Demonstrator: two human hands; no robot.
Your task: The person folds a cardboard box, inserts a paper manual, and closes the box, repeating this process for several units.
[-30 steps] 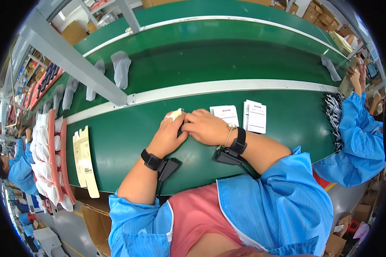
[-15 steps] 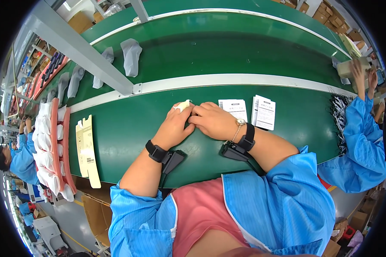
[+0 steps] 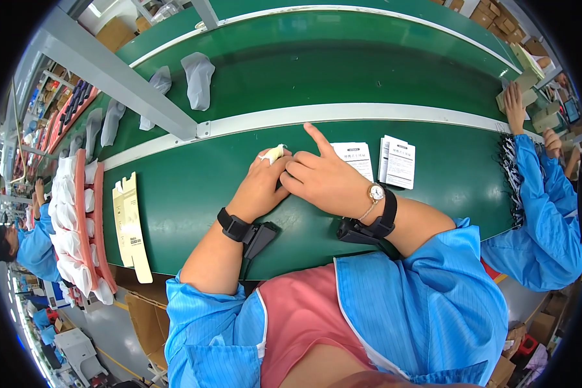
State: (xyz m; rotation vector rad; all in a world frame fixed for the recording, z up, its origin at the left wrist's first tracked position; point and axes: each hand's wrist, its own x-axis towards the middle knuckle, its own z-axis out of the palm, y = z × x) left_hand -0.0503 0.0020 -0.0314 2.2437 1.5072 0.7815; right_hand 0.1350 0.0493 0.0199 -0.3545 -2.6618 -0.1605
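My left hand (image 3: 258, 183) is above the green table with its fingers curled. A pale yellow wrap (image 3: 273, 154), loose and ragged at its end, sits around one of its fingers. Pressed against the left fingers is my right hand (image 3: 330, 182). Its index finger points up and away while the other fingers are bent in. Whether anything small lies between the hands is hidden. Just beyond my right hand are a white printed leaflet stack (image 3: 352, 157) and, to its right, a second leaflet stack (image 3: 398, 163).
At left lie a flat cream carton (image 3: 130, 226) and a pink-edged tray (image 3: 83, 226) of white wrapped items. A white rail (image 3: 343, 112) crosses the table, and a grey post (image 3: 119, 71) stands left. Translucent bags (image 3: 199, 81) lie beyond. A co-worker in blue (image 3: 537, 207) works at right.
My right index finger has lifted and straightened away from the left hand. The left hand has barely moved. The co-worker at right has shifted their hands and the box there.
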